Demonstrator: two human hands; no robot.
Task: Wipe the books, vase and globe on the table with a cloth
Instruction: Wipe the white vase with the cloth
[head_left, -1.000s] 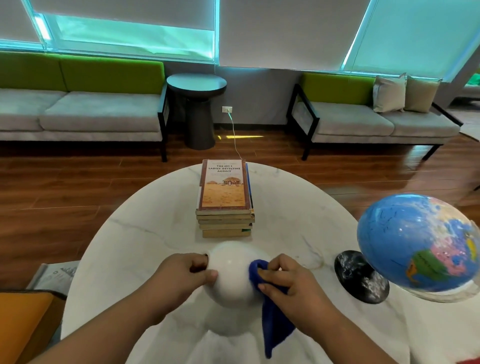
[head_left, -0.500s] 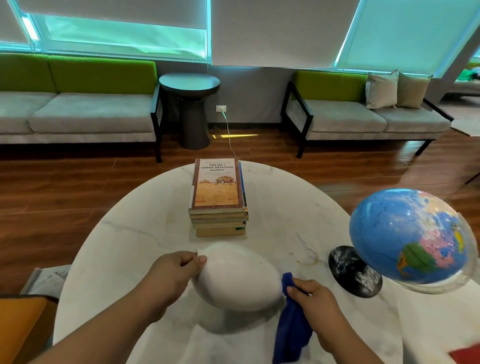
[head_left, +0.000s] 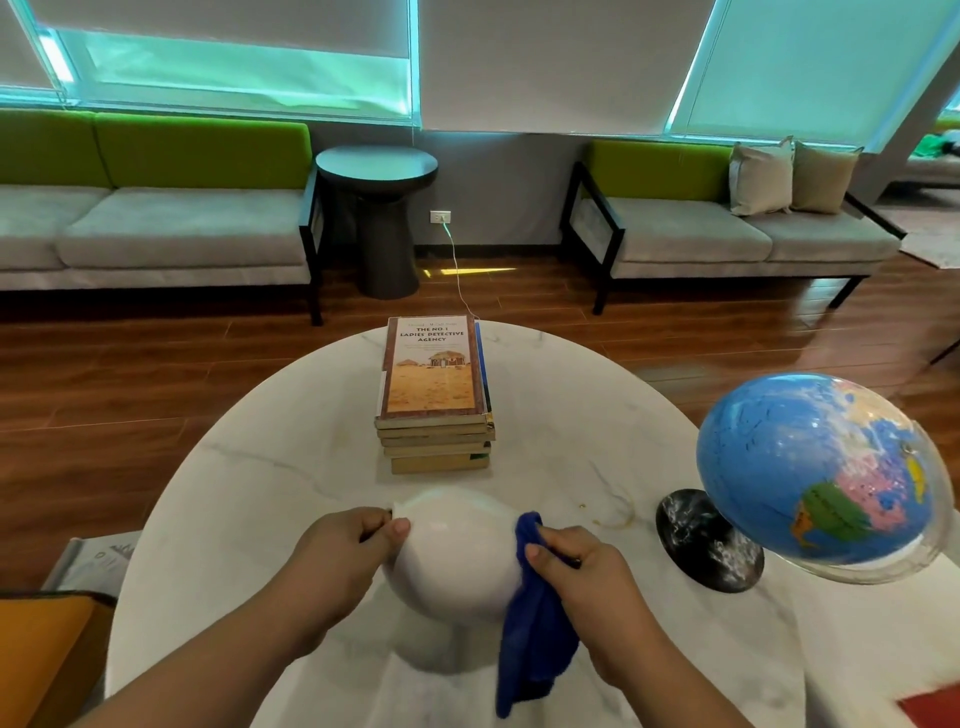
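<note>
Blue cloth (head_left: 535, 639) is back against the white vase (head_left: 457, 561). Half a second ago it hung clear of the vase's lower right end, and now it is pressed to the right flank, higher up. The vase is tipped over on its side above the marble desk (head_left: 260, 467), its mouth pointing left. A second ago it stood nearer upright.

The left hand (head_left: 343, 556) has its grip curled round the narrow neck, thumb on the rim, steadying the vase. The right hand (head_left: 582, 577) pinches a bunch of cloth between thumb and fingers, and the rest hangs down toward the desk.

This looks like mid-wipe on the vase — a fresh stroke starting on a side that the tipping has exposed. The underside probably remains to be done. The stack of books (head_left: 434, 374) sits just beyond the vase, and the globe (head_left: 810, 467) stands well apart to the right. Nothing here shows whether either has been wiped.
</note>
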